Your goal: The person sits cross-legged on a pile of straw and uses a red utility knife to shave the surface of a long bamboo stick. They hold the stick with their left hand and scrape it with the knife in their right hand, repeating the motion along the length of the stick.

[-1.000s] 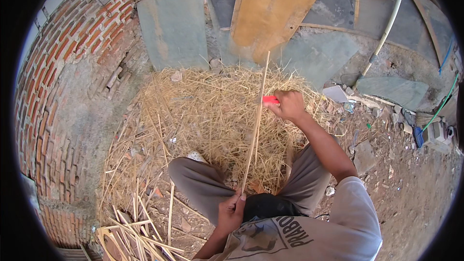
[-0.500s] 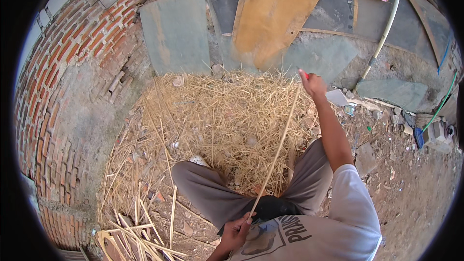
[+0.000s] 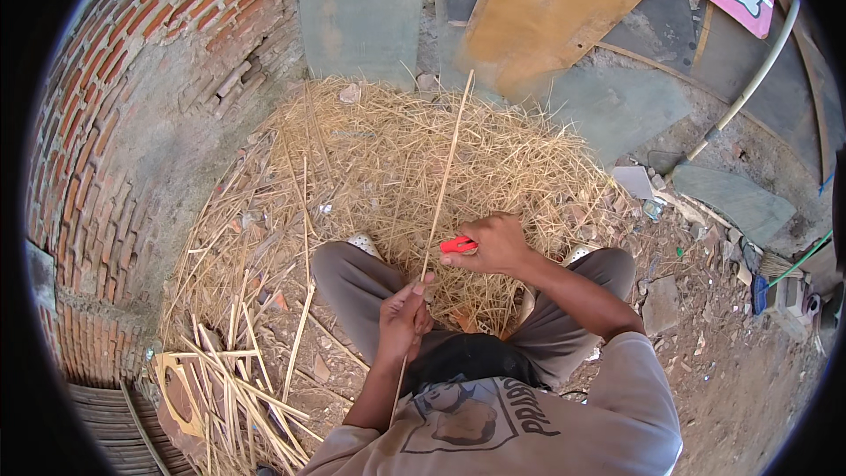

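A long, thin bamboo strip [image 3: 450, 154] slants up and away from my lap, its far end over the heap of shavings. My left hand [image 3: 403, 322] is closed around its lower part, thumb pressed along it; the near end runs down beside my left forearm. In my right hand [image 3: 499, 243] is a small red-handled tool [image 3: 457, 245], gripped in the fist just right of the strip. What blade it has cannot be made out. Below both hands lie my crossed legs, with a black cloth [image 3: 476, 358] in the lap.
Pale curled shavings [image 3: 388, 150] cover the ground ahead. Several cut strips [image 3: 238, 388] lie in a pile at the lower left, near a brick wall [image 3: 97, 167]. Boards [image 3: 357, 18] lean at the back. Rubble and a broom [image 3: 762, 286] are on the right.
My right hand has come back from the strip's far end toward my left hand. The left hand has moved up and forward with the strip, which now reaches farther ahead. The view has shifted.
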Tool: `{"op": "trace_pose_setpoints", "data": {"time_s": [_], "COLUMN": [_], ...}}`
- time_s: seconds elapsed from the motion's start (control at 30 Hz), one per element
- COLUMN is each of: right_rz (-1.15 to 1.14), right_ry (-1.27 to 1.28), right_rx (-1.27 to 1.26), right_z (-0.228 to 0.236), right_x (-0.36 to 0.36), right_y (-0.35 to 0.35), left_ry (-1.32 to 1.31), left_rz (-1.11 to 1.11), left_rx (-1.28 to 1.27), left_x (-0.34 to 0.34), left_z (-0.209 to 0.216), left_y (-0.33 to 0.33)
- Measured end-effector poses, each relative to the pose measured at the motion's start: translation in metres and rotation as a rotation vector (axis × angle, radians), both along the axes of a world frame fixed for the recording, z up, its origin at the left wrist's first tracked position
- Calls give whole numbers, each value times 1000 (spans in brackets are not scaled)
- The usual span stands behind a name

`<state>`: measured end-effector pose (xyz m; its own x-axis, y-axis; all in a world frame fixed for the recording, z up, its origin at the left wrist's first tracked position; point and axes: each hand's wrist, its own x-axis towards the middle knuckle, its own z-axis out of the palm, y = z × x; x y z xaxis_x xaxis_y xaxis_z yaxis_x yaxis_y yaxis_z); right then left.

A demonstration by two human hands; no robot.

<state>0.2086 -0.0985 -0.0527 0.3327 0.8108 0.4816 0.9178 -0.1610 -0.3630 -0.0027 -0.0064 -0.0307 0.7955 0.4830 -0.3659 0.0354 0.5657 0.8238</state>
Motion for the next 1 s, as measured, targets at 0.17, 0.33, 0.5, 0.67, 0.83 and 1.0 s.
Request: {"op": "trace_pose_setpoints", "data": {"time_s": [0.17,0.33,0.5,0.67,0.83,1.0], "right_rz": [-31,-76,-187,-319,-474,-387], "right_ry": [-32,-42,-41,33,25,-95], "right_rx": [-123,-92,-78,-109,-217,-194], "right_z": [-7,-13,-15,-22,-25,-17], "right_x": [4,9,35,54,104,105], "right_y": [4,3,5,7,-3,-6], "left_ry": [40,81,113,130,173,190], "left_rz": [-18,-38,-58,-77,-185,-238], "left_rx": [83,216,268,327,395,465], "left_x": [9,14,13,3,-21,-40], "left_z": [-9,-10,-7,-10,-1,3], "left_y": [-4,-5,-9,-16,-30,-31]}}
